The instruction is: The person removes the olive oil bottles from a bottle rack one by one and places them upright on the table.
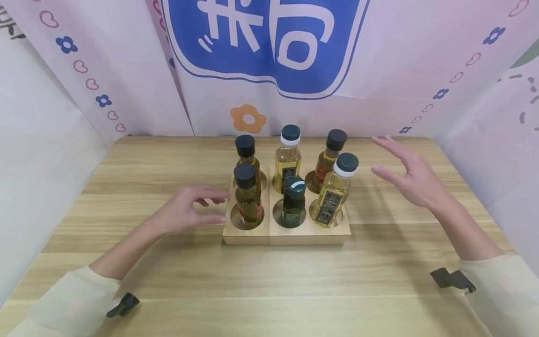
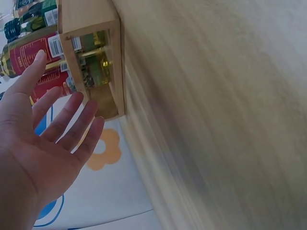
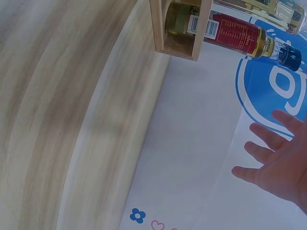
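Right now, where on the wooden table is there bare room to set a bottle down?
The light wooden table lies bare in front of the wooden six-hole bottle rack, and left of it beyond the left hand. The rack is crowded: every hole holds a bottle. The right hand hovers beside it.

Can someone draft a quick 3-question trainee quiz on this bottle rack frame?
1. How many bottles stand in the pale wooden rack with round holes?
2. True or false: the right hand grips the white-collared yellow oil bottle.
3. The left hand is nearest: A) the small dark green glass bottle, B) the black-capped amber bottle at front left.

Key: 1) six; 2) false, it is open and apart; 3) B.
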`<act>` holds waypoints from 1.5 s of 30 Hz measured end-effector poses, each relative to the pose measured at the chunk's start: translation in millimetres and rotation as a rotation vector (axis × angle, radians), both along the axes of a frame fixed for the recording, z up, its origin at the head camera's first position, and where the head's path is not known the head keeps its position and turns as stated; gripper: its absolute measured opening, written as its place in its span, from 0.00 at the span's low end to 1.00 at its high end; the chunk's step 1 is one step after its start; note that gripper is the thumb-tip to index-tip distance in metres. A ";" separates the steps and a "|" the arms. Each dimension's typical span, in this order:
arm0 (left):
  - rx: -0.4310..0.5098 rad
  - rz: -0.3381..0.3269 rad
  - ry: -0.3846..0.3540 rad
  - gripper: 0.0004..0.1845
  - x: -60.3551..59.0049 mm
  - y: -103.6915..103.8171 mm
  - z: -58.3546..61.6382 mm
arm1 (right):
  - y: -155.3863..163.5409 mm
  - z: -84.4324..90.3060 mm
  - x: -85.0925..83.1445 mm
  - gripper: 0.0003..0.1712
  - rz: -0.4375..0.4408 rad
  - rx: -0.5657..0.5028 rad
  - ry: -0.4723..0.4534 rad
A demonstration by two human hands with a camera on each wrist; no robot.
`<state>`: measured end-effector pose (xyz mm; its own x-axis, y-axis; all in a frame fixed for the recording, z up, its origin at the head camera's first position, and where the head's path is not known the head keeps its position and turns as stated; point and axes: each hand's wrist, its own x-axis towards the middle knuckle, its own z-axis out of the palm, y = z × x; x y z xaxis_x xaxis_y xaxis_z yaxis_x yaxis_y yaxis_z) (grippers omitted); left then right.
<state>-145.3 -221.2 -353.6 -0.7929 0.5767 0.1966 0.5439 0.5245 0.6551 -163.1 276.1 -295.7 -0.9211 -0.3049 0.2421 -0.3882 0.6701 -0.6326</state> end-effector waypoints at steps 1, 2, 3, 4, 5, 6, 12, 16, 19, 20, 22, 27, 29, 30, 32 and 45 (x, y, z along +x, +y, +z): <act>0.000 -0.005 0.006 0.29 -0.2 0.7 -1.0 | 0.0 -0.2 0.0 0.36 -0.001 -0.007 0.002; 0.001 -0.012 0.012 0.29 -0.4 1.3 -1.9 | 0.0 -0.5 -0.2 0.36 0.000 -0.014 0.006; 0.001 -0.017 0.016 0.29 -0.5 1.9 -2.7 | 0.0 -0.7 -0.3 0.36 0.000 -0.021 0.010; 0.000 -0.021 0.021 0.29 -0.8 2.4 -3.6 | -0.2 -1.1 -0.5 0.35 0.005 -0.031 0.019; -0.001 -0.024 0.025 0.29 -1.0 2.8 -4.2 | -0.8 -1.1 -0.8 0.35 0.007 -0.042 0.026; -0.004 -0.027 0.028 0.28 -1.3 3.3 -4.8 | -1.4 -1.1 -0.8 0.34 0.008 -0.052 0.034; -0.025 -0.019 -0.008 0.28 -1.9 5.7 -6.8 | -8.0 1.2 0.2 0.27 -0.001 -0.110 0.092; -0.047 -0.005 -0.025 0.29 -0.9 5.9 -8.0 | -14.0 3.6 -0.5 0.25 0.002 -0.146 0.133; -0.060 0.004 -0.034 0.30 -0.4 5.7 -8.6 | -18.0 5.1 -1.6 0.23 0.018 -0.182 0.158; -0.060 0.005 -0.034 0.30 -0.8 5.7 -8.9 | -19.1 5.6 -1.6 0.23 0.021 -0.196 0.159; -0.059 -0.001 -0.028 0.30 -2.4 6.0 -9.8 | -21.0 6.8 -1.6 0.22 0.027 -0.221 0.162; -0.057 -0.021 -0.012 0.30 -7.0 6.1 -11.6 | -27.5 12.0 2.3 0.21 0.035 -0.255 0.152; -0.060 -0.022 -0.013 0.30 -8.0 6.0 -11.6 | -30.4 14.1 4.5 0.21 0.040 -0.253 0.151; -0.062 -0.021 -0.014 0.30 -8.3 6.1 -11.5 | -31.7 15.0 5.5 0.21 0.042 -0.253 0.148; -0.067 -0.016 -0.013 0.30 -8.7 5.7 -11.1 | -33.7 16.4 6.9 0.22 0.047 -0.258 0.149; -0.073 -0.045 0.050 0.31 -11.9 4.6 -12.9 | -40.4 21.6 12.3 0.20 0.058 -0.314 0.118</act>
<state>-157.2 -216.6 -366.4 -0.7562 0.6257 0.1915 0.5990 0.5443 0.5874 -150.8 235.7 -274.1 -0.8644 -0.2497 0.4364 -0.5028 0.4248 -0.7528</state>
